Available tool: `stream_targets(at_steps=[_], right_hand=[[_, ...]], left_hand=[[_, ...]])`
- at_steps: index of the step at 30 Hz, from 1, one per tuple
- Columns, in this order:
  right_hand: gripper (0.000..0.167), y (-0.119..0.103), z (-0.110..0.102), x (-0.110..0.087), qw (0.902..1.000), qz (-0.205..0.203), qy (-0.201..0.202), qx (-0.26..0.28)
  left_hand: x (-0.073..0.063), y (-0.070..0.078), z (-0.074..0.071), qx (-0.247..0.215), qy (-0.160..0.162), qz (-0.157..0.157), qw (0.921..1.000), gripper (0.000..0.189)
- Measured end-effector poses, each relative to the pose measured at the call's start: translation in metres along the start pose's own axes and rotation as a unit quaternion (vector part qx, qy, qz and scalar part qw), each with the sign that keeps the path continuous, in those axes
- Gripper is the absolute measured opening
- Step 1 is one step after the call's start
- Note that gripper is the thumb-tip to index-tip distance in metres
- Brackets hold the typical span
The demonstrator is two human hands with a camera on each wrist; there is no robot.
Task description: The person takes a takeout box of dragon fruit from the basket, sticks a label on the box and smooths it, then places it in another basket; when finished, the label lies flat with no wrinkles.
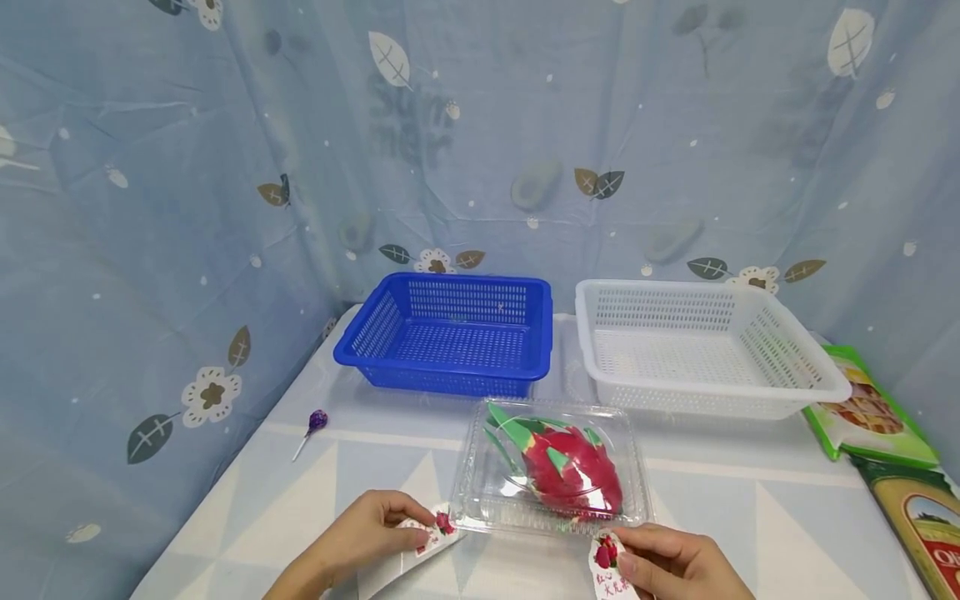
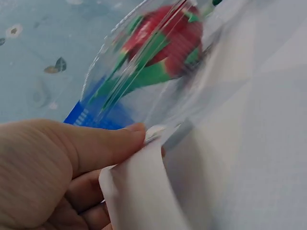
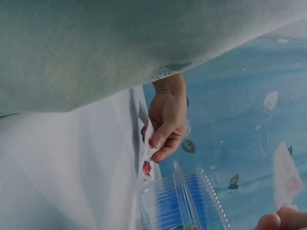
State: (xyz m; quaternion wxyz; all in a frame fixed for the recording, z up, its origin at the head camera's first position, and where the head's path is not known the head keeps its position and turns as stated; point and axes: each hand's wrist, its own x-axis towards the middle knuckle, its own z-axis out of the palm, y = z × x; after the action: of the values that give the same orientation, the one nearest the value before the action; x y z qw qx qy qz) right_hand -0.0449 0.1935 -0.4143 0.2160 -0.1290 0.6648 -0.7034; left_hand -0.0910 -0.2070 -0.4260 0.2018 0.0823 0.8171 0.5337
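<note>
A clear plastic clamshell box (image 1: 474, 483) sits on the table with a red dragon fruit (image 1: 573, 471) with green scales inside. Left of its front corner, my left hand (image 1: 366, 537) pinches a white strip of labels (image 1: 442, 540) printed with red fruit. In the left wrist view, the strip (image 2: 144, 187) hangs curved from thumb and fingers. My right hand (image 1: 678, 560) holds a single label sticker (image 1: 606, 562), with red fruit and writing, by its edge at the box's front right corner. Only fingertips of that hand show in the right wrist view, beside the blurred sticker (image 3: 286, 177).
Behind the box stand a blue plastic basket (image 1: 442, 377) and a white basket (image 1: 712, 400). A purple lollipop (image 1: 317, 421) lies at the left. Two food packages, one green (image 1: 873, 408) and one brown (image 1: 918, 517), line the right edge. A patterned curtain (image 1: 487, 150) hangs behind.
</note>
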Motion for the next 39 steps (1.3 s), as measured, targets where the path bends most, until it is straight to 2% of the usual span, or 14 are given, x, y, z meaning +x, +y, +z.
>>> stream_targets(at_steps=[4,9,13,15,18,21,24,27,31,36,39], right_hand=[[0.042,0.002,-0.002,0.000,0.9996,-0.026,0.001,0.002],[0.025,0.008,0.000,0.001,0.9949,-0.100,0.010,0.003],[0.023,0.010,0.004,0.001,0.9891,-0.142,0.036,-0.021],[0.025,0.011,0.005,0.001,0.9863,-0.159,0.041,-0.017],[0.022,0.013,0.005,0.003,0.9788,-0.203,0.026,-0.005],[0.020,0.014,0.006,0.002,0.9757,-0.217,0.024,-0.014],[0.025,0.014,0.007,0.001,0.9775,-0.205,0.034,-0.037],[0.027,0.012,0.006,-0.001,0.9846,-0.162,0.047,-0.047],[0.027,0.010,0.004,-0.003,0.9926,-0.105,0.044,-0.042],[0.032,0.008,0.002,-0.003,0.9926,-0.104,0.032,-0.055],[0.032,0.008,0.002,-0.003,0.9927,-0.102,0.033,-0.056]], left_hand=[[0.004,-0.002,-0.007,-0.009,0.052,-0.004,0.9986,0.039],[0.013,-0.001,-0.002,0.002,0.118,-0.001,0.9930,0.051],[0.023,0.000,0.001,-0.002,0.168,-0.005,0.9858,0.054],[0.028,0.000,0.002,0.000,0.185,-0.010,0.9828,0.055],[0.033,0.001,0.003,0.025,0.202,-0.015,0.9789,0.055],[0.037,0.002,0.002,0.058,0.209,-0.015,0.9761,0.054],[0.039,0.002,0.001,0.096,0.217,-0.015,0.9714,0.053],[0.041,0.003,0.000,0.140,0.227,-0.017,0.9637,0.052],[0.043,0.004,-0.002,0.192,0.233,-0.012,0.9533,0.051],[0.045,0.002,-0.005,0.244,0.236,0.003,0.9404,0.054],[0.044,0.000,-0.006,0.267,0.229,0.007,0.9361,0.056]])
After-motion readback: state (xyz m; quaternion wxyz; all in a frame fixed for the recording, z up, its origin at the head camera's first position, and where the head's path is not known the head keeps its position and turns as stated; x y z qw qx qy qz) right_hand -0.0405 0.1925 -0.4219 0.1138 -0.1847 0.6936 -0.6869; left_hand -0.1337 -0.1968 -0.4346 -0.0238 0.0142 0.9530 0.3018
